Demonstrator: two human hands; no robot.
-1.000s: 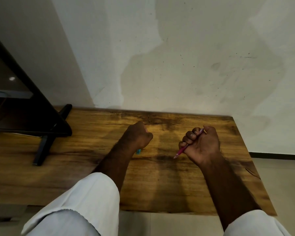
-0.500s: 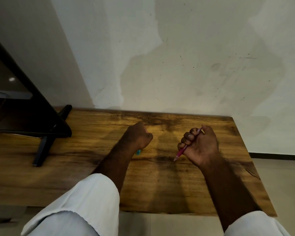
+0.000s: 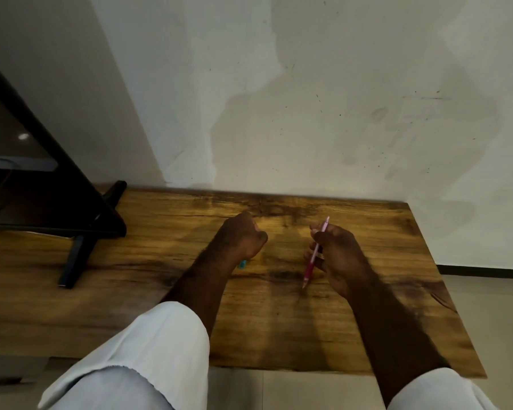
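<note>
My right hand (image 3: 336,255) holds a pink pen (image 3: 311,263) above the wooden table (image 3: 160,291). The pen stands nearly upright, tip pointing down toward the wood, its top end sticking out above my fingers. My left hand (image 3: 242,236) is closed in a fist over the table's middle. A small teal end of an object (image 3: 242,264) pokes out below that fist; the rest of it is hidden in the hand.
A black monitor (image 3: 42,184) with a splayed black stand leg (image 3: 74,258) occupies the table's left part. A stained white wall runs along the table's far edge. The table's right edge drops to a tiled floor (image 3: 486,306). White sleeves cover both upper forearms.
My right hand has loosened and turned, and the pen has swung from a slanted lie inside the fist to nearly upright. The left fist has stayed put.
</note>
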